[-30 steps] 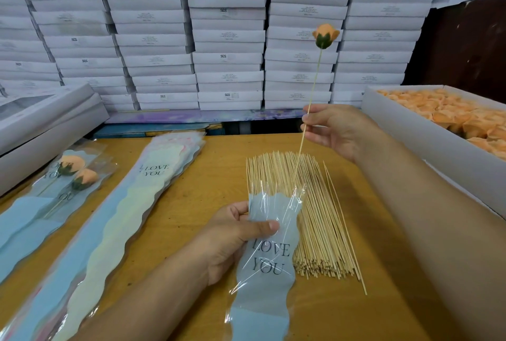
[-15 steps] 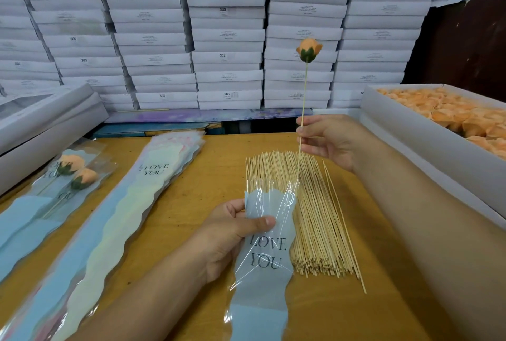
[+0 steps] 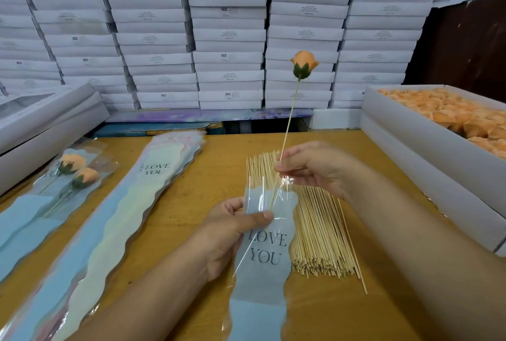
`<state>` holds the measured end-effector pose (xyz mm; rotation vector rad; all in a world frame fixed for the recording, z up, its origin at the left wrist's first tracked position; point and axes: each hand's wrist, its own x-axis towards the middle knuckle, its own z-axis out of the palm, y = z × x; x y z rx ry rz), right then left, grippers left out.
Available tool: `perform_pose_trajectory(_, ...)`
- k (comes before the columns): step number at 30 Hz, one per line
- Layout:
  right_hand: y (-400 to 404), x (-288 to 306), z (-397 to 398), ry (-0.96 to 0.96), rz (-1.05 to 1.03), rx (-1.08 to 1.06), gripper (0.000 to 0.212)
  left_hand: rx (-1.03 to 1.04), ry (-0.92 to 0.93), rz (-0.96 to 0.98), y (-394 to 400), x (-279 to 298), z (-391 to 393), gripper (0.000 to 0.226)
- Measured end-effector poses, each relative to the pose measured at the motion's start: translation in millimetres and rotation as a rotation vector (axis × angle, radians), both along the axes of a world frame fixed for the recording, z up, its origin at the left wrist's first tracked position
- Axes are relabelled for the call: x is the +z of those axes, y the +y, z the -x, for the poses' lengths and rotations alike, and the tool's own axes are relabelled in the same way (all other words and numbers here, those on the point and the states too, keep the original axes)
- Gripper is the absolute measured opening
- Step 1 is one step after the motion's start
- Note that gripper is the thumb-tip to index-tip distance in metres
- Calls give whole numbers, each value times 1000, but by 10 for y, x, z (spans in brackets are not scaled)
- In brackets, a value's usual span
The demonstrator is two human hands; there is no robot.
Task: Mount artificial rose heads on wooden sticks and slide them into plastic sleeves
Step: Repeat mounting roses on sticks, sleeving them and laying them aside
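as the right hand lowers, pinching the stick, its tip now sits inside the sleeve mouth. left hand fingers pinch the sleeve; the rose remains above, insertion underway.

One view only, and it sat on the person's head, looking forward and down across the wooden table. It was close in: both forearms came up from the bottom edge, the left hand near 6 o'clock, the right hand just past centre toward 3. The wide lens bent the wall of stacked white boxes at 12 o'clock. The open box of roses ran off at 3 o'clock, the filled sleeves at 9.
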<state>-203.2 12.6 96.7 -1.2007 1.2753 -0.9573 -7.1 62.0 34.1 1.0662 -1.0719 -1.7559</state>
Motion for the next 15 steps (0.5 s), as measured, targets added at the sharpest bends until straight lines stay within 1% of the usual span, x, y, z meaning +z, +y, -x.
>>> perform_pose_trajectory(2, 7, -25, -21, 67, -14, 28, 13, -1, 10, 3, -4, -2, -1, 28)
perform_pose_trajectory(5, 29, -60, -52, 102, -32, 57, 8, -13, 10, 15, -5, -9, 9, 16)
perform_pose_trajectory(7, 50, -69, -61, 125, -35, 82, 8, -17, 4, 20, 1, -11, 14, 17)
perform_pose_trajectory(9, 45, -52, -62, 82, -18, 67, 13, -25, 2, 16, 2, -19, 12, 27)
perform_pose_trajectory(10, 26, -34, -58, 34, 2, 28, 14, -31, 3, 12, 5, -20, 12, 27)
perform_pose_trajectory(13, -55, 54, -50, -108, 68, -129, 9, -45, 0, 3, 10, -16, 15, 22)
perform_pose_trajectory(15, -93, 100, -59, -136, 92, -183, 7, -52, -3, -7, 9, -20, 17, 30)
